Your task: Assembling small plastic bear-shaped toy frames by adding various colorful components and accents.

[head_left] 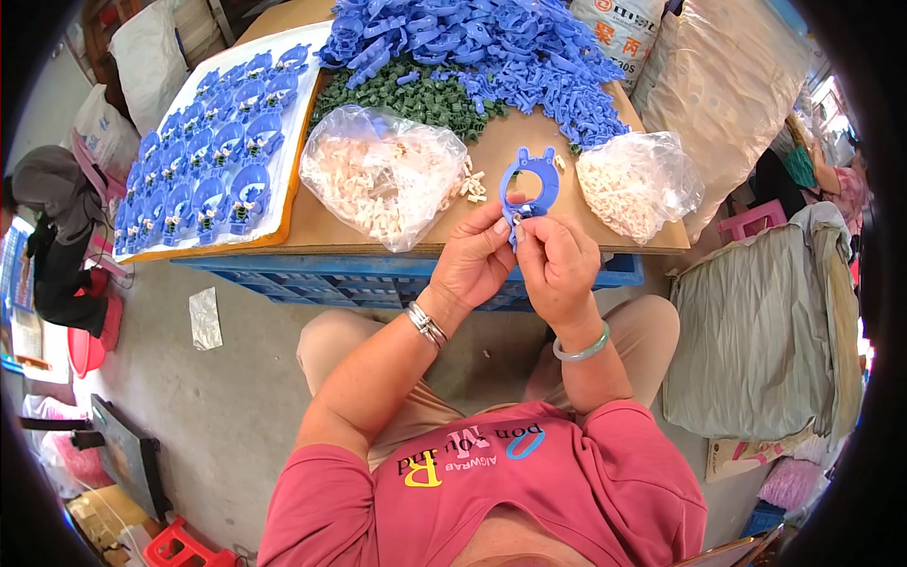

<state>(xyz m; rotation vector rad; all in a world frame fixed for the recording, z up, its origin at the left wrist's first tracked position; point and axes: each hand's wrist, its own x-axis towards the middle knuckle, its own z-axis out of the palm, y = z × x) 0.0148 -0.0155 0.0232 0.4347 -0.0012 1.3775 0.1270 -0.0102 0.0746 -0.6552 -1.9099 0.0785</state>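
I'm looking in on a small assembly workshop: loose blue plastic parts [472, 33] and little dark-green plastic pieces [406, 102] heap a brown cardboard surface [518, 134], with stuffed white sacks [146, 61] nearby.

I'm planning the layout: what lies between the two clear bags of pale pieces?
In the head view: loose pale pieces, bare cardboard, and a blue ring part in the left hand, right hand touching.

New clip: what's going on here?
A seated person's left hand holds a blue ring-shaped part at a table, while the right hand pinches its lower end. Clear bags of small pale pieces lie either side; blue parts and dark green pieces are heaped behind. Blue items stand in rows on a white tray.
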